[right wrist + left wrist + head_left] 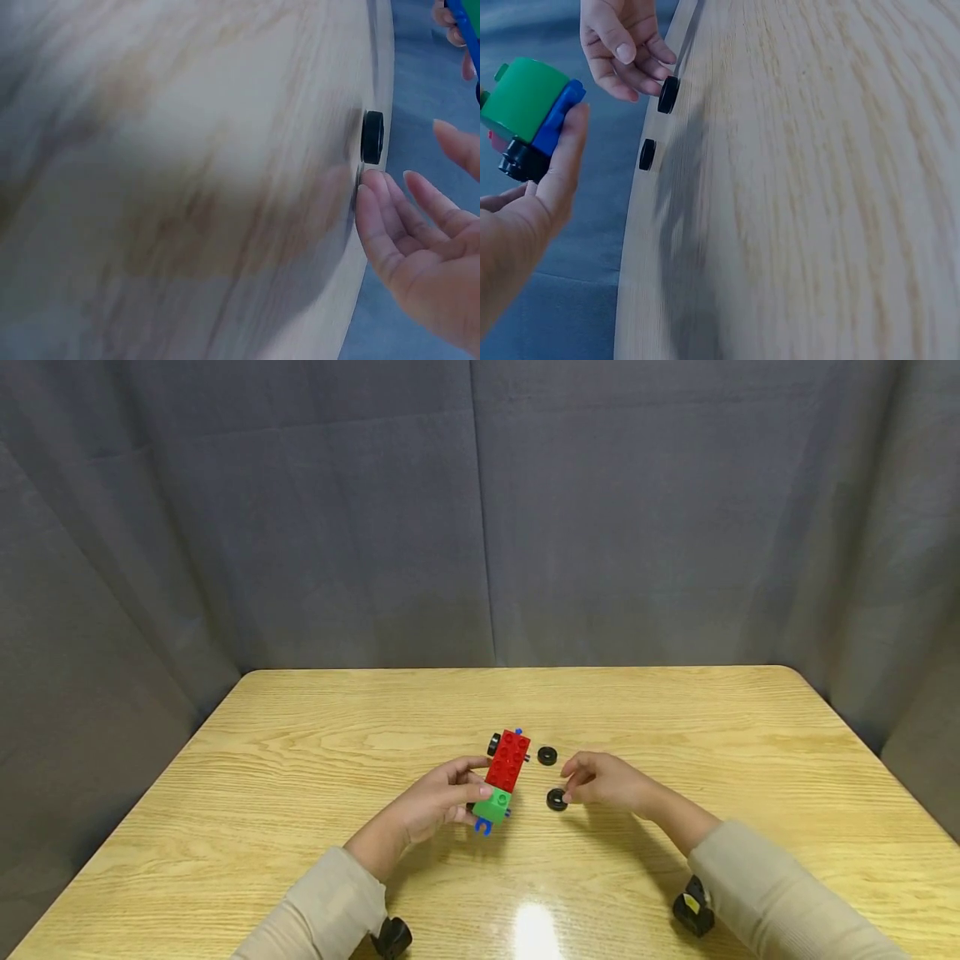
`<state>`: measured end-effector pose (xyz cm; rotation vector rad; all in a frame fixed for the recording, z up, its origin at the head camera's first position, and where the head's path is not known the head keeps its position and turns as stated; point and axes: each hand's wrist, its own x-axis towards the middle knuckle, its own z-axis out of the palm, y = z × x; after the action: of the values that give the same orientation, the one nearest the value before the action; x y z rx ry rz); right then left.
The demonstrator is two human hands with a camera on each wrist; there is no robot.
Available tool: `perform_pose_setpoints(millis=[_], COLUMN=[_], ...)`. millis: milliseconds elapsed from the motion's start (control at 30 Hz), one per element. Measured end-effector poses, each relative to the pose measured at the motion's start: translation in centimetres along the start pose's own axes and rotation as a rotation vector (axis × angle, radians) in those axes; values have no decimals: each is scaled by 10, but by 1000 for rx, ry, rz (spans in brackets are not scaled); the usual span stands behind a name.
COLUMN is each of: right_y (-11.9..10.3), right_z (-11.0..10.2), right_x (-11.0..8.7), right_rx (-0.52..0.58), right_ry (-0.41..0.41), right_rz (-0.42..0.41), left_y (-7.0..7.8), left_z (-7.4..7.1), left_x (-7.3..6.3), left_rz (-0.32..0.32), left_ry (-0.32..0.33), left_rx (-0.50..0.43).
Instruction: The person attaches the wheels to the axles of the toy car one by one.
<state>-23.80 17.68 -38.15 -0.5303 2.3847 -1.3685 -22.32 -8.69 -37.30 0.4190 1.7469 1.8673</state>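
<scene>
My left hand point(446, 793) holds a toy car made of blocks, thumb on top and fingers under its left side. The car has a red studded block point(508, 762), a green block point(492, 807) and a blue hook point(483, 827) at the near end. A black wheel point(493, 744) sits on its left side; short pegs stick out on its right. Over the table, my right hand point(607, 783) has its fingertips at a black tyre point(556, 799) lying flat. In the right wrist view its thumb stands apart from that tyre point(373, 138), with fingers loosely bent.
Farther back on the wooden table point(337, 718) lies a second black tyre point(547, 756). Grey curtains point(360, 527) hang behind and along both sides of the table. Black wrist devices point(693, 907) are under both sleeves.
</scene>
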Motion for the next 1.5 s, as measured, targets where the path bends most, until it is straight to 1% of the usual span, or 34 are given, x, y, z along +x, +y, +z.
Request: perform_pose_setpoints(millis=[333, 533, 767, 900, 1033, 1167, 1400, 1500], right_y=[1, 0, -2, -3, -4, -6, -7, -8], right_z=[2, 5, 10, 13, 15, 16, 18, 19], right_x=[4, 6, 6, 6, 8, 9, 7, 7], right_rx=[-46, -94, -145, -205, -308, -385, -443, -473], right_ry=[-10, -23, -31, -32, -40, -42, -36, -43], right_rz=[26, 11, -4, -40, -116, -171, -148, -159], left_y=[3, 4, 5, 5, 5, 5, 6, 6], left_z=[0, 1, 0, -1, -2, -3, -3, -3], left_x=[-1, -2, -3, -3, -4, -4, -5, -5], left_rz=[6, 17, 31, 34, 41, 47, 43, 45], left_ry=[42, 59, 96, 100, 90, 81, 83, 84], left_rx=[-29, -50, -60, -94, -122, -122, -125, -134])
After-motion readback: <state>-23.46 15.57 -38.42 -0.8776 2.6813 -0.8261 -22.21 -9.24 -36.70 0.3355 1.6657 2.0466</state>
